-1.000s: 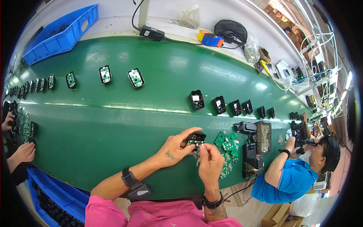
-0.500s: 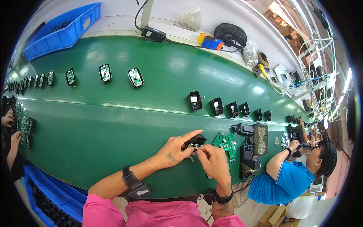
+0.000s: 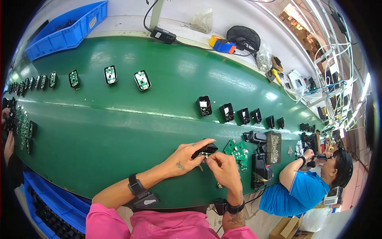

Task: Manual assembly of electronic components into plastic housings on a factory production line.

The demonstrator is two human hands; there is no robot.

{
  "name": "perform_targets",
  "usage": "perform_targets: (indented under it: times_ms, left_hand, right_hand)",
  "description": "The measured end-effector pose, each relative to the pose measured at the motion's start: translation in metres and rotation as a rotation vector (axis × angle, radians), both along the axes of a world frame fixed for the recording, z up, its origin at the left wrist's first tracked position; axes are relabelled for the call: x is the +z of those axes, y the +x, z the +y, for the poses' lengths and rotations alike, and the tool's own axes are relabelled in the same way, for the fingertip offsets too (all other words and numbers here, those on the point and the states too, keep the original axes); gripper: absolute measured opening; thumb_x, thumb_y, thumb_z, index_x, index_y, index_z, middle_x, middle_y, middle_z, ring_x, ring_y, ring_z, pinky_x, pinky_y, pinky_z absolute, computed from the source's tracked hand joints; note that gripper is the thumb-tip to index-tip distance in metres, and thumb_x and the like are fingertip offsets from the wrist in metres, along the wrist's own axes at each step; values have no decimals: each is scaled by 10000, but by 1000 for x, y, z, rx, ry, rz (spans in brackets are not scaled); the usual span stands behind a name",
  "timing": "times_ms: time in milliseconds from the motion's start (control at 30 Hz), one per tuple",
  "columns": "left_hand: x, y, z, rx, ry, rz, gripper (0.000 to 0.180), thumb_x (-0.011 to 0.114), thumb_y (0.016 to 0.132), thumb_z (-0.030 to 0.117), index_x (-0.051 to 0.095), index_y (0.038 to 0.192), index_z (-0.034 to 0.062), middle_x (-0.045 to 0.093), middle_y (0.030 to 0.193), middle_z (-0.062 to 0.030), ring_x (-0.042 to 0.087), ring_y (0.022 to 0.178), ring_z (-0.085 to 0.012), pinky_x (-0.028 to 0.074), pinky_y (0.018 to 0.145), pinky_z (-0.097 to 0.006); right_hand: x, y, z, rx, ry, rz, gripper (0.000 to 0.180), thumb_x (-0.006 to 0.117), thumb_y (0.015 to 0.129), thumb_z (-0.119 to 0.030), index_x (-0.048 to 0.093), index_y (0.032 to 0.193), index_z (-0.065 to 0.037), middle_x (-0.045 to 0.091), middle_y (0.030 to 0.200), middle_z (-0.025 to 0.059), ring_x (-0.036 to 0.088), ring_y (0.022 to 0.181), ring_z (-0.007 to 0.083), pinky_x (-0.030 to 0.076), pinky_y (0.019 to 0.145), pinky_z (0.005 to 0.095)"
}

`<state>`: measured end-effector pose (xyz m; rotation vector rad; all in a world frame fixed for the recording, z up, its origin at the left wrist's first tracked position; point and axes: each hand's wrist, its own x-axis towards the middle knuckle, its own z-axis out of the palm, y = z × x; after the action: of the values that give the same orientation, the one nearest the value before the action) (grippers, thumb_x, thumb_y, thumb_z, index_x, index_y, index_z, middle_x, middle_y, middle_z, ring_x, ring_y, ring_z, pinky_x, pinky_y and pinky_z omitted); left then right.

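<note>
My left hand (image 3: 187, 157) is closed round a small black plastic housing (image 3: 208, 148) above the green tabletop, with its fingers along the far side and the thumb at the near edge. A small circuit board seems to show at the housing's near side, mostly hidden by fingers. My right hand (image 3: 224, 166) pinches at that same edge, fingertips meeting my left thumb. What the pinch holds is too small to make out; a thin pale strip or wire (image 3: 201, 167) sticks out below. Beside my right hand lies a pile of loose green circuit boards (image 3: 238, 152).
Black housings (image 3: 204, 106) stand in a row at right; others with boards fitted (image 3: 142, 80) run left. A tray of small metal parts (image 3: 273, 147) and a black device (image 3: 260, 169) are right. A co-worker in blue (image 3: 296, 191) sits there. Blue crates (image 3: 67, 34) stand far left and below.
The black housing has tilted slightly in my left hand, so less of the board shows. My right hand stays pinched at its edge. At far left, another person's hands have shifted.
</note>
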<state>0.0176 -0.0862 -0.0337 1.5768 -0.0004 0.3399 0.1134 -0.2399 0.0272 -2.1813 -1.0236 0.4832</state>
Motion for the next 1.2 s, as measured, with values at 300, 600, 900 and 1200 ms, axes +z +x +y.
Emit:
perform_targets:
  times_ms: [300, 600, 900, 1200]
  left_hand:
    - [2, -1, -9, 84, 139, 17, 572, 595, 878, 20, 457, 1425, 109, 665, 1101, -187, 668, 852, -268, 536, 761, -363]
    - [-3, 1, -9, 196, 311, -94, 562, 578, 879, -1, 436, 1412, 104, 647, 1127, -207, 688, 902, -316, 558, 740, -375]
    - [-3, 3, 27, 152, -259, 34, 607, 609, 891, -12, 381, 1438, 118, 618, 1116, -120, 673, 900, -172, 575, 786, -297]
    - [-10, 3, 41, 267, -383, 21, 706, 670, 806, -73, 369, 1427, 74, 611, 1100, -116, 648, 921, -165, 561, 773, -283]
  right_hand:
    - [-17, 5, -7, -50, 5, 68, 149, 633, 868, -111, 658, 832, 32, 571, 578, 123, 510, 473, 151, 387, 467, 315]
    - [-19, 2, 4, -79, 40, 43, 173, 630, 895, -127, 640, 835, 35, 595, 609, 144, 548, 482, 209, 405, 481, 338]
    - [-29, 3, 57, -229, 333, -38, 214, 645, 929, -159, 626, 982, 47, 647, 679, 93, 590, 572, 124, 478, 527, 304]
    - [-18, -7, 76, -64, 459, 279, 156, 632, 942, -123, 603, 950, 31, 656, 685, 74, 641, 620, 98, 484, 527, 280]
